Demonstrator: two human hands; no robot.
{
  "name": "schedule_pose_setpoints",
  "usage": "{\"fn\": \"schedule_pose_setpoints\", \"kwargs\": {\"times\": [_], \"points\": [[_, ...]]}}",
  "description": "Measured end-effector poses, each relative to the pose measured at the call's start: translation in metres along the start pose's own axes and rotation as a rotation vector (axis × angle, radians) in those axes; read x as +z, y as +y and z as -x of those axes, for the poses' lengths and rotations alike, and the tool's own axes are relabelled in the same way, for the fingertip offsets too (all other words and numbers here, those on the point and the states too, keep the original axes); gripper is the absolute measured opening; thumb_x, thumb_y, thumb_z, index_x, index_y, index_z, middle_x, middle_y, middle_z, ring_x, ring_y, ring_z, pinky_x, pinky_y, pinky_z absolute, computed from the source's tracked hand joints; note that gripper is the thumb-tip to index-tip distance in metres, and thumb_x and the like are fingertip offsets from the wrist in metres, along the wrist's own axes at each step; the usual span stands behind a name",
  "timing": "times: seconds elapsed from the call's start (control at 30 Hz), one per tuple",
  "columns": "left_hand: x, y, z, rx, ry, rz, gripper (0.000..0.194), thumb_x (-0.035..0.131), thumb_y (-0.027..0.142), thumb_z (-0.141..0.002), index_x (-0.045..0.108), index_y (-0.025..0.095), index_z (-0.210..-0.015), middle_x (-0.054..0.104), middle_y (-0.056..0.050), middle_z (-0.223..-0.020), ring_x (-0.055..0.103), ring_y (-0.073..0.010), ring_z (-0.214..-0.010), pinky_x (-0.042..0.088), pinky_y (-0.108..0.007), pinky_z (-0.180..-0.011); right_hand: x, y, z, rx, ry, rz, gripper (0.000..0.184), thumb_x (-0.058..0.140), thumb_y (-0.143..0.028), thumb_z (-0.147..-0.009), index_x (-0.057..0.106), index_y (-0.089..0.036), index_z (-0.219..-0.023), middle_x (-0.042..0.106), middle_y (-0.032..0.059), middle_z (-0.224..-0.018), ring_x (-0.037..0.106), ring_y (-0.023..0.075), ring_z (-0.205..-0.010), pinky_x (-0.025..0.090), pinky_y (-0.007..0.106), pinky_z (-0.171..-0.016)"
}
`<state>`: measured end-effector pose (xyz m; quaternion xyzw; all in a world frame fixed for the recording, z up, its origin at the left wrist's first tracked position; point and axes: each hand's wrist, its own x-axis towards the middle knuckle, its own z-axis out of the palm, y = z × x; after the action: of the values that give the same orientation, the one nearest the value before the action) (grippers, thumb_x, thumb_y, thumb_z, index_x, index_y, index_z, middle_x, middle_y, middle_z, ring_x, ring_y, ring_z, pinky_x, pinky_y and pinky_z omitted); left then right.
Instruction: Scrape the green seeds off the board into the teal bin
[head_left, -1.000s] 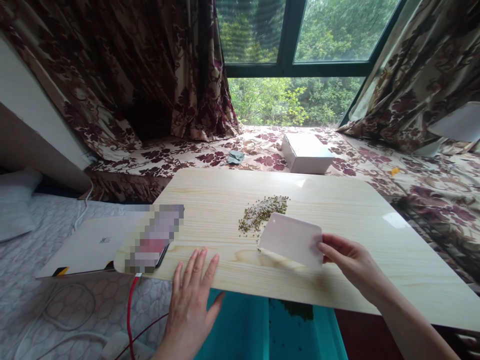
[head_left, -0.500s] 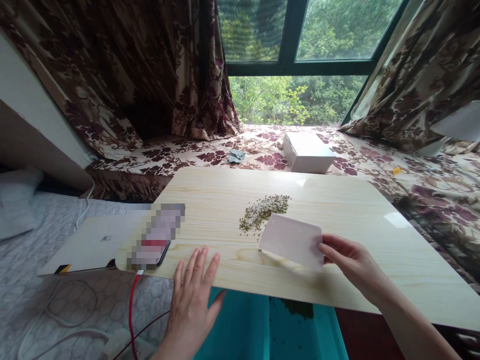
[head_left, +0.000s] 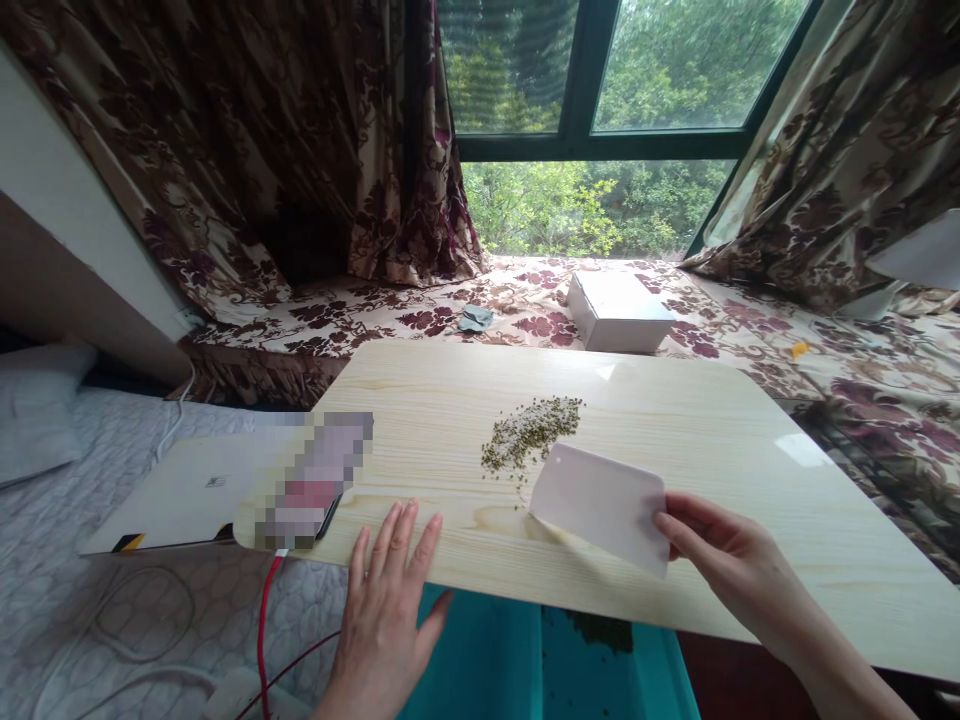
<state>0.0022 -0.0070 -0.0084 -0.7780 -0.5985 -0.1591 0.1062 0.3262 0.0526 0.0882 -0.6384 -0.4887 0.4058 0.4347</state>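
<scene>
My right hand (head_left: 716, 545) pinches the right edge of a thin, pale plastic scraper (head_left: 600, 505), tilted over the wooden-look table (head_left: 675, 400). Just beyond the scraper's far left corner lies a loose pile of small green beans mixed with white grains (head_left: 531, 432); a few beans have strayed toward the scraper. My left hand (head_left: 394, 610) rests flat on the table's front edge, fingers spread and holding nothing. Below that edge sits a turquoise bin (head_left: 480, 655) with a divider. Its right compartment has a heap of green beans (head_left: 602, 630), partly hidden by the table.
A phone (head_left: 319, 480), its screen blurred, lies at the table's left end with a red cable (head_left: 264, 620) plugged in. Beside it is a pale flat case (head_left: 180, 490) on the quilted bed. Behind the table, a white box (head_left: 619, 310) stands on the window seat.
The scraper in my right hand has shifted right and toward me, away from the pile. My left hand stays at the table edge. The view has tilted slightly.
</scene>
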Motion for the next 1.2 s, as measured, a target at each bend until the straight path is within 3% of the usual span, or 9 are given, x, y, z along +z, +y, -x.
{"fn": "schedule_pose_setpoints", "kwargs": {"times": [0.23, 0.53, 0.97, 1.2], "points": [[0.0, 0.0, 0.0, -0.006, -0.004, -0.005, 0.07, 0.056, 0.019, -0.084, 0.027, 0.022, -0.148, 0.033, -0.012, -0.151, 0.029, -0.0308, -0.139, 0.018, -0.053, -0.113, 0.005, 0.011, 0.002, -0.018, 0.023, -0.056, 0.039, 0.078, -0.054, -0.056, 0.078, -0.02, -0.077, 0.073, 0.0066, -0.069, 0.065, 0.0217, -0.059, 0.058, 0.031, -0.052], [-0.001, 0.001, 0.0, -0.012, -0.013, 0.0, 0.067, 0.055, 0.02, -0.084, 0.03, 0.022, -0.146, 0.032, -0.012, -0.152, 0.028, -0.0308, -0.139, 0.018, -0.054, -0.113, -0.013, 0.002, 0.01, 0.035, 0.111, -0.089, 0.035, 0.085, -0.047, -0.046, 0.078, -0.023, -0.071, 0.074, 0.0043, -0.069, 0.062, 0.0191, -0.056, 0.057, 0.028, -0.05], [-0.001, 0.0, -0.001, -0.009, -0.009, -0.003, 0.069, 0.056, 0.02, -0.084, 0.029, 0.022, -0.147, 0.034, -0.011, -0.151, 0.03, -0.0311, -0.138, 0.018, -0.053, -0.113, 0.014, 0.0, 0.002, -0.088, -0.015, 0.053, 0.043, 0.072, -0.062, -0.058, 0.077, -0.021, -0.071, 0.073, 0.0075, -0.067, 0.064, 0.0208, -0.055, 0.057, 0.03, -0.049], [0.0, 0.0, 0.0, -0.007, -0.01, -0.004, 0.068, 0.056, 0.021, -0.084, 0.029, 0.021, -0.147, 0.033, -0.012, -0.151, 0.03, -0.0318, -0.138, 0.018, -0.053, -0.113, 0.01, 0.015, -0.002, -0.046, 0.073, 0.015, 0.038, 0.075, -0.052, -0.059, 0.077, -0.02, -0.079, 0.074, 0.0064, -0.071, 0.067, 0.0216, -0.061, 0.059, 0.03, -0.052]]}}
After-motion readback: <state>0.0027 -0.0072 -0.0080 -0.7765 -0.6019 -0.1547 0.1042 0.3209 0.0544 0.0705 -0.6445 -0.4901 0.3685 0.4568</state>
